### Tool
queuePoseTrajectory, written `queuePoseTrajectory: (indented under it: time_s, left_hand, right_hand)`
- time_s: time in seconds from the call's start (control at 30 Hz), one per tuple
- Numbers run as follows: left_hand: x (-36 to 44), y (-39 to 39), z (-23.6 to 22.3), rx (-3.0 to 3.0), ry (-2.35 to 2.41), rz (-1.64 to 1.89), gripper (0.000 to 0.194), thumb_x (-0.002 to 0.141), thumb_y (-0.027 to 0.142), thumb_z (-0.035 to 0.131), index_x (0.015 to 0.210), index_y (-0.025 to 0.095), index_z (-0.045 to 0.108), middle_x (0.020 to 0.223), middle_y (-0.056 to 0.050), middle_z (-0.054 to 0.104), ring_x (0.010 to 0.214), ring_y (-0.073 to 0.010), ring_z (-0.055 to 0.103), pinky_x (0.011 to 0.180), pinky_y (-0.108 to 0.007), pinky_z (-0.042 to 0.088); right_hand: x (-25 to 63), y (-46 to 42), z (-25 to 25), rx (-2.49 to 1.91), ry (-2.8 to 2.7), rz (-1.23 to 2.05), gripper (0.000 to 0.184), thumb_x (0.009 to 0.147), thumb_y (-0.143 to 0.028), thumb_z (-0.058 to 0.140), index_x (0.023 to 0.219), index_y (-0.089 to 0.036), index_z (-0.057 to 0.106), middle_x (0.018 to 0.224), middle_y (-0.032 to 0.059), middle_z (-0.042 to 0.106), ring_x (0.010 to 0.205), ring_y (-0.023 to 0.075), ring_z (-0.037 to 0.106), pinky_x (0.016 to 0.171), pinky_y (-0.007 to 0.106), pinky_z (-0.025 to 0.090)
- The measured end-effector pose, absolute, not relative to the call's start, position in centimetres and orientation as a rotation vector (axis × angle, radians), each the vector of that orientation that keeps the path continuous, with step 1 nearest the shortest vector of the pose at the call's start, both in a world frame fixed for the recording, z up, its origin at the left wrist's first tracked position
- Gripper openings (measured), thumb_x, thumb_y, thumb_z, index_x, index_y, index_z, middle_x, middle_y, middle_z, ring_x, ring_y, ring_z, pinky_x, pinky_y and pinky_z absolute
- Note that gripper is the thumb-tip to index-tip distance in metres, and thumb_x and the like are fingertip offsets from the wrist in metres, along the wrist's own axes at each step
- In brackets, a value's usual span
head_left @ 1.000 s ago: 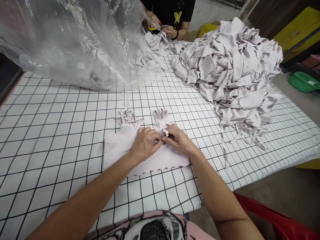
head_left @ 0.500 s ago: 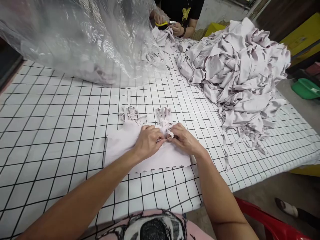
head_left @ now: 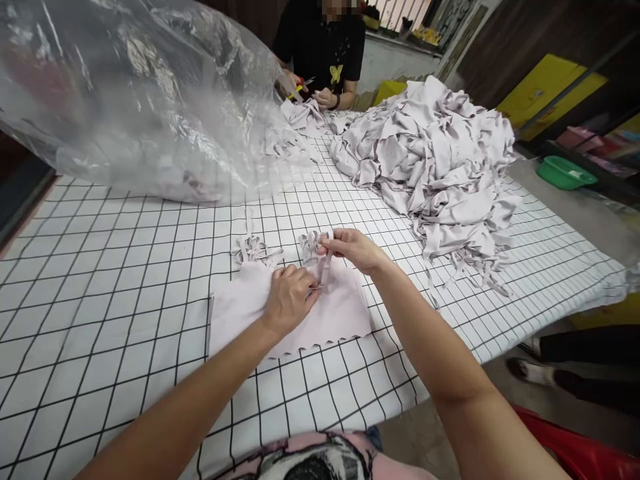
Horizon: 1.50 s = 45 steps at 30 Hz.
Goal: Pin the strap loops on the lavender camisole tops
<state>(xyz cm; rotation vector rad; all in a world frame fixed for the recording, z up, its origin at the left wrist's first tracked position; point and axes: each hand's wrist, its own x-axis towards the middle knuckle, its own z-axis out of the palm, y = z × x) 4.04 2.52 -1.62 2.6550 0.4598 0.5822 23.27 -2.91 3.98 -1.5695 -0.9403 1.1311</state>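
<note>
The right hand pinches a thin strip between thumb and finger and holds it up. The left hand lies on the pale cloth, with its fingertips at the foot of the strip (what they pinch, if anything, is too small for me to tell). It looks like the step is to work with this one strip. To do it well, I think the left hand should press down so the cloth stays flat, while the right hand pulls softly and straight. A hard tug could stretch the strip or crumple the cloth.

The cloth lies on the checked table cover, near the person's side. Two curly bunches, one left and one right, sit at its far edge. Keep them out of the way, so they don't tangle. Farther off are a clear bag, a big cloth pile and another person with scissors.
</note>
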Motion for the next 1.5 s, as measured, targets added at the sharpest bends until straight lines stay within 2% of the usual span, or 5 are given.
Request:
queuePoseTrajectory:
  time_s: [0.33, 0.6, 0.87, 1.1, 1.5]
  left_hand:
    - [4.5, 1.8, -1.5, 2.789, 0.466, 0.627, 0.01, 0.086, 0.022, 0.061, 0.093, 0.019, 0.055, 0.093, -0.007, 0.059, 0.09, -0.0244, 0.05, 0.079, -0.04, 0.038]
    - [1.2, 3.0, 1.7, 2.699, 0.393, 0.516, 0.016, 0.086, 0.027, 0.066, 0.096, 0.018, 0.058, 0.101, -0.007, 0.059, 0.096, -0.0238, 0.052, 0.08, -0.039, 0.048]
    - [-4.7, 5.9, -1.1, 2.714, 0.265, 0.363, 0.04, 0.094, 0.031, 0.051, 0.132, 0.022, 0.046, 0.136, -0.01, 0.051, 0.13, -0.0268, 0.043, 0.106, -0.048, 0.041]
    - [-4.3, 6.2, -1.4, 2.721, 0.202, 0.375, 0.046, 0.095, 0.04, 0.047, 0.137, 0.021, 0.044, 0.143, -0.009, 0.047, 0.139, -0.0272, 0.032, 0.114, -0.048, 0.029]
    - [-4.3, 6.5, -2.0, 2.741, 0.186, 0.316, 0.053, 0.097, 0.051, 0.034, 0.142, 0.021, 0.039, 0.149, -0.007, 0.042, 0.143, -0.0264, 0.025, 0.119, -0.045, 0.015]
  right_hand:
    - [25.5, 3.4, 2.1, -2.344, -1.33, 0.757, 0.041, 0.08, -0.051, 0.065, 0.06, -0.02, 0.047, 0.066, 0.0034, 0.062, 0.065, 0.0159, 0.056, 0.059, 0.028, 0.039]
    - [22.9, 2.8, 3.2, -2.455, -1.292, 0.196, 0.03, 0.087, -0.049, 0.056, 0.08, -0.02, 0.054, 0.087, 0.0091, 0.064, 0.079, 0.022, 0.058, 0.065, 0.03, 0.039]
    - [12.2, 5.4, 3.9, -2.102, -1.579, 1.019, 0.04, 0.079, -0.05, 0.065, 0.057, -0.02, 0.048, 0.06, 0.0021, 0.057, 0.058, 0.0157, 0.05, 0.055, 0.029, 0.034]
    - [10.8, 5.4, 3.5, -2.238, -1.466, 0.877, 0.025, 0.075, -0.039, 0.067, 0.072, -0.022, 0.049, 0.072, 0.0029, 0.061, 0.063, 0.0165, 0.051, 0.055, 0.028, 0.035]
    - [10.7, 4.8, 2.5, -2.063, -1.309, 0.9, 0.012, 0.072, -0.022, 0.059, 0.066, -0.019, 0.048, 0.06, -0.0037, 0.052, 0.058, 0.0112, 0.045, 0.056, 0.024, 0.034]
